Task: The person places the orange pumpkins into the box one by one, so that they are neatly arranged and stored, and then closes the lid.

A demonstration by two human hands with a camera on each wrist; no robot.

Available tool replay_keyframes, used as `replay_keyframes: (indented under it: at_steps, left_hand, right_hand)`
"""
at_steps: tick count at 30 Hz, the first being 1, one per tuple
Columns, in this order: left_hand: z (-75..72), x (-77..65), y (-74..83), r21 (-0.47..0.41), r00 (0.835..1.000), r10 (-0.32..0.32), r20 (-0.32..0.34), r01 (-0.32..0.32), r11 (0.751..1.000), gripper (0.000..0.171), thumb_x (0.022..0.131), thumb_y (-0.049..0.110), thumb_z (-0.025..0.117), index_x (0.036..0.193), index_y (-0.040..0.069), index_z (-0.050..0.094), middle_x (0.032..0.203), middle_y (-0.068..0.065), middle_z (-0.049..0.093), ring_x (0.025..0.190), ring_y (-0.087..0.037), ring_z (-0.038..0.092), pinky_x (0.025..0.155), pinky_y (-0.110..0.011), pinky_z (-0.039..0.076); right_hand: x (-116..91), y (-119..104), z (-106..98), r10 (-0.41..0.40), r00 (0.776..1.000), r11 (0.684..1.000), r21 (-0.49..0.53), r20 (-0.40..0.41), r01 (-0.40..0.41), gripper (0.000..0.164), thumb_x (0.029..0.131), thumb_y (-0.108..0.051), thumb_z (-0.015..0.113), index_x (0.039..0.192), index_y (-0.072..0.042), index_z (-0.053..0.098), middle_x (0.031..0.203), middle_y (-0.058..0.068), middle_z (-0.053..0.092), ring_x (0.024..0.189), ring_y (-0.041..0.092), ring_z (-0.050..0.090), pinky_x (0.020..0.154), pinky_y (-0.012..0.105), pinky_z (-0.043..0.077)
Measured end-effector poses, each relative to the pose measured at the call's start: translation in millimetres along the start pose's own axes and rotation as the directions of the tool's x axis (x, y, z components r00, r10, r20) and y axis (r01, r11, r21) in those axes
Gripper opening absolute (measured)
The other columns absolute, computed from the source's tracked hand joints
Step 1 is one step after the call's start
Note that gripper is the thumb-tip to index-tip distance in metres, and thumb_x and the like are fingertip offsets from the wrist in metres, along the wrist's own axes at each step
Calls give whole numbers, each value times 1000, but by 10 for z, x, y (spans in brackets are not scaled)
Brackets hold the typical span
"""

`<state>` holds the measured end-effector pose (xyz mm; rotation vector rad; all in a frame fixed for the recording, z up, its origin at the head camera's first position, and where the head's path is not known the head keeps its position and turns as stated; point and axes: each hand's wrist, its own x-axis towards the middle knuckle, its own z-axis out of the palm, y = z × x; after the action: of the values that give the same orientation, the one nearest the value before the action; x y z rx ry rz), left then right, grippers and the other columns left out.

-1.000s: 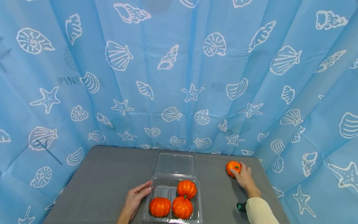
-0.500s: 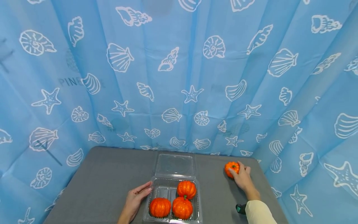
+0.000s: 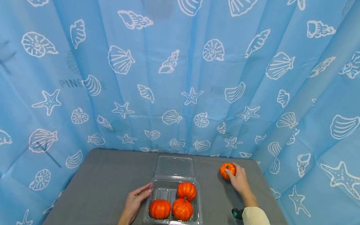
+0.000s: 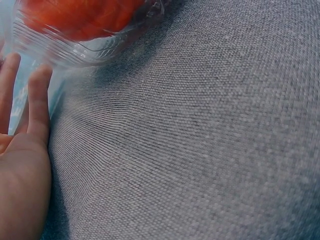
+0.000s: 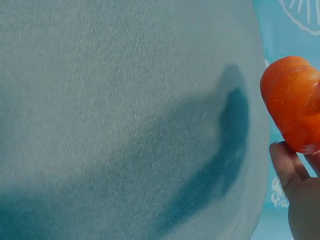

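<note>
A small orange pumpkin (image 3: pixel 226 171) with a green stem is gripped between the thumb and fingers of my right hand (image 3: pixel 239 179), at the right of the table. The right wrist view shows this pumpkin (image 5: pixel 295 102) above the grey cloth, its shadow apart from it. My left hand (image 3: pixel 134 201) has its fingers extended, with the tips at the left rim of a clear plastic clamshell box (image 3: pixel 199 203). Inside the box sit three orange pumpkins, one at back right (image 3: pixel 186 191), one at front right (image 3: pixel 182 209) and one at front left (image 3: pixel 160 209). The back left part shows bare plastic.
The box's clear lid (image 3: pixel 175 166) lies folded back toward the rear edge of the grey table (image 3: pixel 112 175). A blue curtain (image 3: pixel 180 78) with white shell and starfish prints hangs behind and along both sides. A dark strap (image 3: pixel 237 213) shows at the right wrist.
My right hand has moved a little to the left with the pumpkin in its grip. The left hand stays at the box, and the head view has shifted slightly.
</note>
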<state>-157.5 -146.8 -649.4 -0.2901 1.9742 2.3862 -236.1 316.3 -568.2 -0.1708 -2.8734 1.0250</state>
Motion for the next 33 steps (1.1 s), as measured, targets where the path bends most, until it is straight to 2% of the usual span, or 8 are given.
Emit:
replay_keyframes:
  at_steps: [5,8,13,19,25,33]
  left_hand:
    - [-8,-14,-9,12,1000,6,2,-6,1000,51,86,14,81,131,-5,66,123,-5,75,103,-1,73,87,-19,59]
    - [-16,-20,-10,15,1000,5,8,-6,1000,52,86,15,81,132,-5,65,123,-4,75,103,1,72,87,-19,59]
    - [-10,-24,-11,27,1000,0,4,0,1000,52,86,16,82,131,-4,66,125,-7,74,103,2,72,87,-19,59]
    - [-12,-22,-3,25,1000,3,-10,-3,1000,50,86,14,81,130,-4,67,125,-9,74,103,2,72,86,-19,59]
    - [-24,-12,9,16,1000,2,4,-2,1000,50,86,14,81,130,-4,67,123,-5,75,104,1,72,87,-19,59]
    - [-18,0,6,6,1000,-1,23,0,1000,51,87,15,81,132,-5,65,123,-3,76,105,1,72,87,-19,59]
  right_hand:
    - [-50,-103,19,-11,1000,1000,4,-11,11,61,104,-42,56,152,-7,43,143,32,44,124,48,51,104,64,46]
    - [-73,-155,35,-26,1000,999,21,-12,26,58,104,-40,57,152,-10,46,143,29,47,125,47,52,105,63,47]
    - [-127,-264,49,-78,996,995,55,-39,80,51,102,-33,63,148,-14,53,142,22,51,123,41,54,103,59,49]
    - [-171,-401,93,-147,985,986,72,-89,153,51,99,-35,68,145,-18,57,140,15,55,121,36,58,100,57,53]
    - [-185,-517,118,-210,970,972,82,-125,221,52,96,-32,72,143,-16,57,140,15,57,120,36,60,98,55,55]
    - [-219,-673,130,-247,962,962,90,-119,258,52,93,-28,76,142,-17,61,136,18,57,115,36,61,91,50,57]
